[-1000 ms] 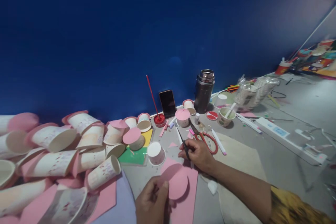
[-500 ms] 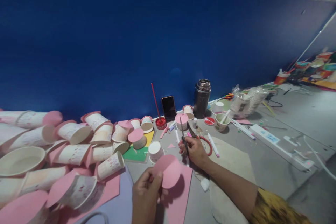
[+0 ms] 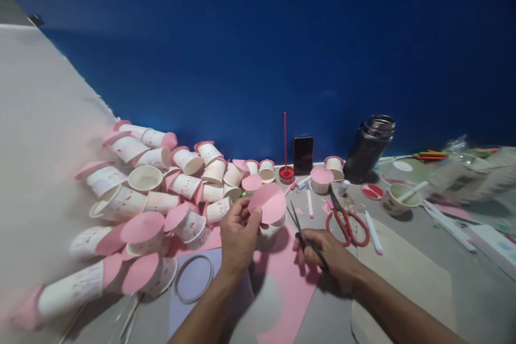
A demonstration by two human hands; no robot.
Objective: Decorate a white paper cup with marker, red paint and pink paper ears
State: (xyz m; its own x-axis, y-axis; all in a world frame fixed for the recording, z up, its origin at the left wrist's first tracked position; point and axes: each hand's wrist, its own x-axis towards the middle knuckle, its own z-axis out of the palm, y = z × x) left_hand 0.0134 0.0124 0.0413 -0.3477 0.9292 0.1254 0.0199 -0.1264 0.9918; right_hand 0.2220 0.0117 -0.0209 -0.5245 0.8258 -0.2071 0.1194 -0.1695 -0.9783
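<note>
My left hand (image 3: 241, 231) pinches a pink paper circle (image 3: 268, 201) between thumb and fingers. The circle overlaps a white paper cup (image 3: 271, 234) behind it; whether they touch I cannot tell. In my right hand (image 3: 324, 252) are black-handled scissors (image 3: 297, 220), blades slightly parted and pointing up toward the circle, a little apart from it. Beneath both hands lies a pink paper sheet (image 3: 298, 285) with a round hole cut in it. Larger red-handled scissors (image 3: 347, 226) rest just beyond my right hand.
Many white cups with pink discs (image 3: 187, 185) crowd the left side. Along the blue wall stand a phone (image 3: 303, 155), a dark flask (image 3: 368, 148) and a red pot with a stick (image 3: 286, 174). A printed cup (image 3: 397, 201), markers (image 3: 374, 232) and a grey ring (image 3: 194, 278) lie around.
My view has turned left, showing more of the cups. My left hand has carried the pink circle forward over the white cup. My right hand has drawn back with the scissors.
</note>
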